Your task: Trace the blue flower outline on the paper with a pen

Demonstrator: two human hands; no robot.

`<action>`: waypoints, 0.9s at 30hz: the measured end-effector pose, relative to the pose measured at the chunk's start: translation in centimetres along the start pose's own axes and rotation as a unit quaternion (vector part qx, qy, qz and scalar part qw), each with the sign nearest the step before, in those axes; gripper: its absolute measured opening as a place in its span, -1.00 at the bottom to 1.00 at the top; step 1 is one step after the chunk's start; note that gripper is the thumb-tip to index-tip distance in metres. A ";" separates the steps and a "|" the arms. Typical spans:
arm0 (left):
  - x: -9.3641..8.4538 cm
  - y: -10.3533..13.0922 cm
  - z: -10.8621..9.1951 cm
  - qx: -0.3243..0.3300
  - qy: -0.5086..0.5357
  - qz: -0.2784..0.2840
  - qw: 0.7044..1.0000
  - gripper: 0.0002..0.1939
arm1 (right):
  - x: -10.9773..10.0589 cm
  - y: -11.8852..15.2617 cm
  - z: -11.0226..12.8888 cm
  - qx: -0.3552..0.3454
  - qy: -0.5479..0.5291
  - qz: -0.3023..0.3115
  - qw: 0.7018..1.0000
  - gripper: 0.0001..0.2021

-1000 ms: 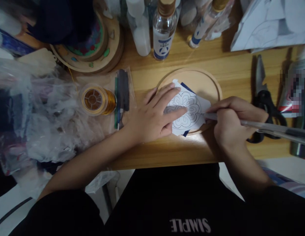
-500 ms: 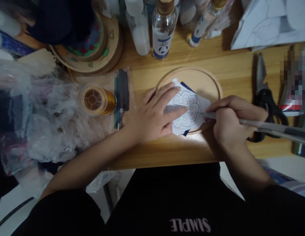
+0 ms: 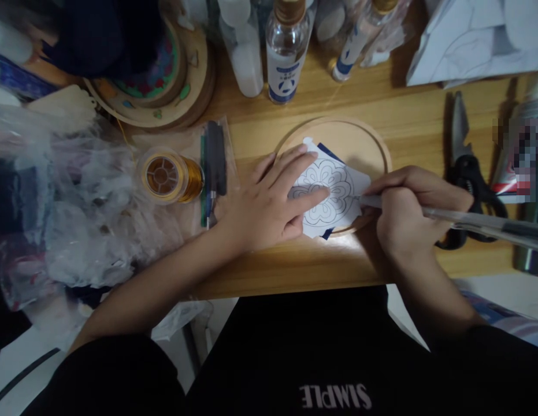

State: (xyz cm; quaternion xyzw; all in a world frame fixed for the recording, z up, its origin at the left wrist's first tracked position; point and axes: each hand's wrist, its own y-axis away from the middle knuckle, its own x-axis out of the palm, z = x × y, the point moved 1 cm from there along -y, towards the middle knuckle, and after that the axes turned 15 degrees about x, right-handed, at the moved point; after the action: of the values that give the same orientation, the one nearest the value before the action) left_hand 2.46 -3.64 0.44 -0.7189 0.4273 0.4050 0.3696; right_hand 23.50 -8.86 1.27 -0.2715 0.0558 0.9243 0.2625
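Note:
A white paper (image 3: pixel 325 214) printed with a flower outline lies on a round wooden board (image 3: pixel 364 136) with a raised rim. Dark blue material (image 3: pixel 328 151) peeks out from beneath two of the paper's edges. Across the paper's left side my left hand (image 3: pixel 277 199) lies flat, fingers spread, pressing it down. My right hand (image 3: pixel 407 214) pinches a slim pen (image 3: pixel 446 215), its tip at the right edge of the flower pattern. The pen's long pale shaft slants off to the right, past the hand.
Left of the board are a spool of golden thread (image 3: pixel 173 178), several pens (image 3: pixel 214 159) and crumpled plastic bags (image 3: pixel 104 214). Black-handled scissors (image 3: pixel 468 173) lie at right. Bottles (image 3: pixel 288 58) and round wooden pieces (image 3: pixel 195 98) stand behind. The table's front edge (image 3: pixel 295 289) is close to my body.
The view has shifted very slightly. Both hands, the paper and the pen keep practically the same places.

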 end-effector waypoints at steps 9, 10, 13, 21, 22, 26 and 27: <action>0.1 0.2 0.1 0.025 -0.013 -0.028 0.999 -0.50 | 0.0 -0.1 -0.3 0.003 0.002 0.006 1.000 -0.74; 0.1 0.2 0.1 0.027 -0.015 -0.029 0.999 -0.50 | 0.0 -0.1 -0.3 0.002 0.005 0.008 1.000 -0.75; 0.2 0.2 0.1 0.027 -0.022 -0.032 0.999 -0.49 | 0.1 -0.2 -0.3 0.000 0.007 0.014 1.000 -0.75; 0.0 0.0 0.0 0.021 -0.007 -0.032 0.999 -0.51 | 0.3 0.0 -0.3 0.005 -0.036 -0.010 0.999 -0.69; 0.0 0.0 0.0 0.021 -0.005 -0.032 0.999 -0.51 | 0.2 0.0 -0.3 0.004 -0.033 -0.003 0.999 -0.69; 0.0 0.0 0.0 0.021 0.001 -0.034 0.999 -0.51 | 0.0 0.0 -0.4 0.001 -0.014 0.010 1.000 -0.71; 0.0 0.0 0.0 0.019 0.002 -0.032 0.999 -0.51 | 0.1 0.0 -0.4 0.000 -0.010 0.009 1.000 -0.71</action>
State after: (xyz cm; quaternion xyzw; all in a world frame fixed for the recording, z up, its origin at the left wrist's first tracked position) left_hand 2.45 -3.66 0.46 -0.7258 0.4123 0.3833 0.3953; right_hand 23.64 -8.92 0.94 -0.2615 0.0558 0.9294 0.2543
